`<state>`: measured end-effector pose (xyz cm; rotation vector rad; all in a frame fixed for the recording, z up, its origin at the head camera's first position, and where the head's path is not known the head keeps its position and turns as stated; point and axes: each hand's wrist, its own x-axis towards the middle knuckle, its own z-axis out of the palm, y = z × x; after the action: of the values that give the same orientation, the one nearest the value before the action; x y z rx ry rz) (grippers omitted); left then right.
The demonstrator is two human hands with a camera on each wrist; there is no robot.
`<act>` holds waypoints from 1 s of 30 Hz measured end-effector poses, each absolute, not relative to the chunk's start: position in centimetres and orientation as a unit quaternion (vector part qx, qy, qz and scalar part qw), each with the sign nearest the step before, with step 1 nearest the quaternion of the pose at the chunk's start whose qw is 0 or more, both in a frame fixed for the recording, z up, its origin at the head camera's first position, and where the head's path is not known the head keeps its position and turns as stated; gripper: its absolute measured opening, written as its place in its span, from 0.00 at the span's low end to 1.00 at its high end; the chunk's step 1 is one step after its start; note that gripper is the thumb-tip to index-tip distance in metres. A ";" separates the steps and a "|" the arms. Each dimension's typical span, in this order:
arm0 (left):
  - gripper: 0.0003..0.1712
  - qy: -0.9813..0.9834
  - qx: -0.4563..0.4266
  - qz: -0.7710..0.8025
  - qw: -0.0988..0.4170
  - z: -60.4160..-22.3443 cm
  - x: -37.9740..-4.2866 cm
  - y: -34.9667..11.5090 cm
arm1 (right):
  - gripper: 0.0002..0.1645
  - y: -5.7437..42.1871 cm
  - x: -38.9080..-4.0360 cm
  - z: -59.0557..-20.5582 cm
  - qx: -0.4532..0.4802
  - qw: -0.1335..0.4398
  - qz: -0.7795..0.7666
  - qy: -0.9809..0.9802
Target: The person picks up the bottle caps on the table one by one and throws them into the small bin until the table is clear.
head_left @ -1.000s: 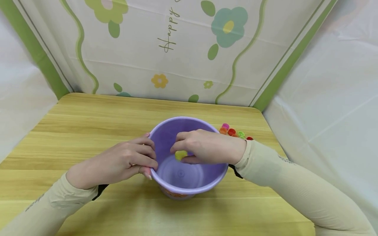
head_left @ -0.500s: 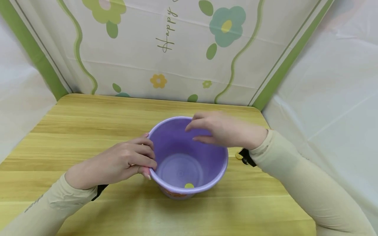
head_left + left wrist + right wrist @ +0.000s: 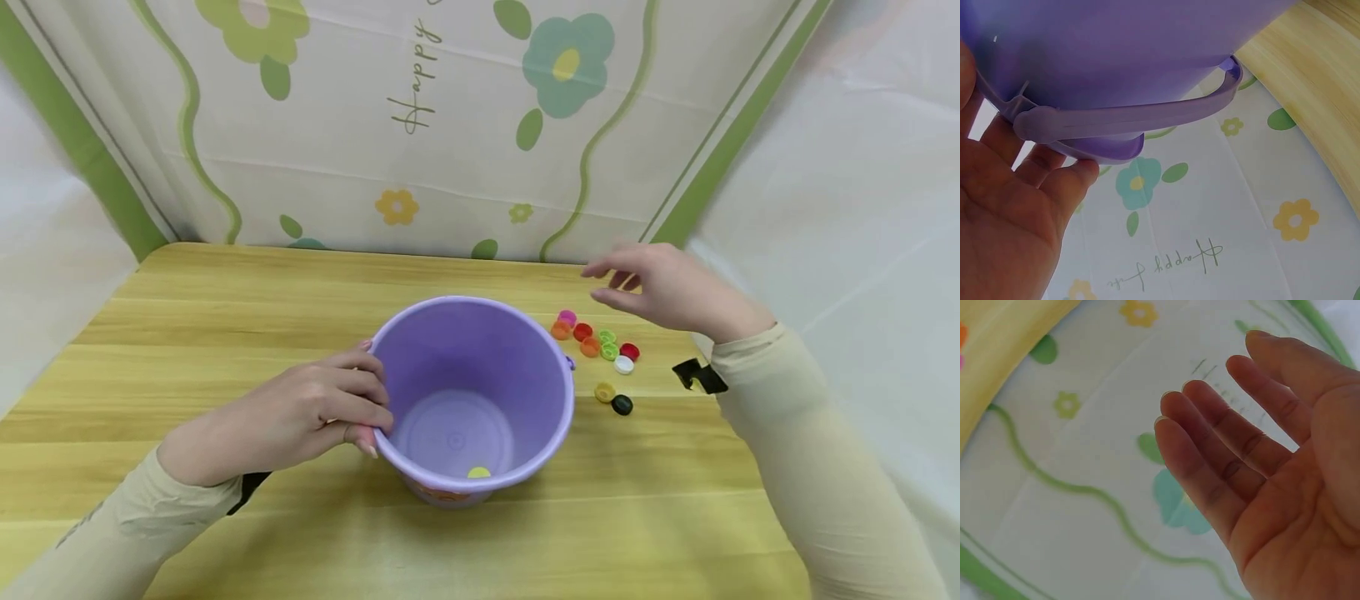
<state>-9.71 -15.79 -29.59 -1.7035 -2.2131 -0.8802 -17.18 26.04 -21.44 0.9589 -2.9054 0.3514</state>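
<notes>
A purple bucket (image 3: pixel 472 358) stands on the wooden table, its mouth tipped toward the head camera. My left hand (image 3: pixel 300 408) grips its left rim, fingers over the edge and thumb outside. In the left wrist view, the bucket's handle (image 3: pixel 1141 119) hangs along the outer wall beside that hand. One yellow cap (image 3: pixel 479 472) shows at the bottom inside, partly hidden by the near rim. Off to the right, my right hand (image 3: pixel 667 287) is raised with relaxed fingers and holds nothing. Nearest to it are several small bottle caps, among them a red cap (image 3: pixel 629 352) and a white cap (image 3: pixel 624 364).
Right of the bucket lie more caps: a pink cap (image 3: pixel 567 318), an orange cap (image 3: pixel 590 347), a green cap (image 3: pixel 610 352), a yellow cap (image 3: pixel 604 392) and a black cap (image 3: pixel 622 405). A flowered cloth (image 3: pixel 337 150) hangs behind the table (image 3: pixel 247 325).
My right hand has let go of the yellow cap inside the bucket, then moved out and to the right, uncovering the caps on the table. The left hand keeps its grip.
</notes>
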 end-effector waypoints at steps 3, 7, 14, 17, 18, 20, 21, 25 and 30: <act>0.09 -0.750 -0.579 -0.300 0.109 -29.6 -9.7 -15.9 | 0.17 27.7 -17.6 -23.2 0.278 -0.004 0.138 -0.951; 0.08 -0.749 -0.579 -0.300 0.114 -29.6 -9.7 -16.0 | 0.17 29.8 -18.4 -26.1 0.250 -0.035 0.168 -0.953; 0.09 -0.742 -0.587 -0.301 0.121 -29.7 -9.8 -16.1 | 0.17 32.3 -20.2 -31.0 0.211 -0.070 0.188 -0.957; 0.11 -0.744 -0.584 -0.303 0.117 -29.7 -9.7 -16.1 | 0.17 32.7 -21.0 -32.8 0.202 -0.081 0.180 -0.959; 0.11 -0.743 -0.585 -0.303 0.118 -29.7 -9.7 -16.1 | 0.17 32.8 -21.2 -33.4 0.202 -0.084 0.177 -0.960; 0.11 -0.744 -0.583 -0.304 0.117 -29.7 -9.7 -16.1 | 0.18 32.7 -21.7 -34.4 0.199 -0.088 0.165 -0.962; 0.10 -0.744 -0.583 -0.305 0.117 -29.7 -9.6 -16.1 | 0.18 32.6 -21.9 -34.8 0.199 -0.092 0.162 -0.962; 0.09 -0.740 -0.588 -0.303 0.123 -29.7 -9.6 -16.2 | 0.17 32.1 -22.6 -36.0 0.199 -0.106 0.150 -0.963; 0.10 -0.738 -0.591 -0.302 0.125 -29.7 -9.7 -16.0 | 0.16 31.5 -23.2 -36.9 0.205 -0.114 0.139 -0.962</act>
<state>-9.67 -16.02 -29.73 -1.7209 -2.1499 -0.8807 -23.17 31.50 -36.87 0.6940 -3.2641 0.4708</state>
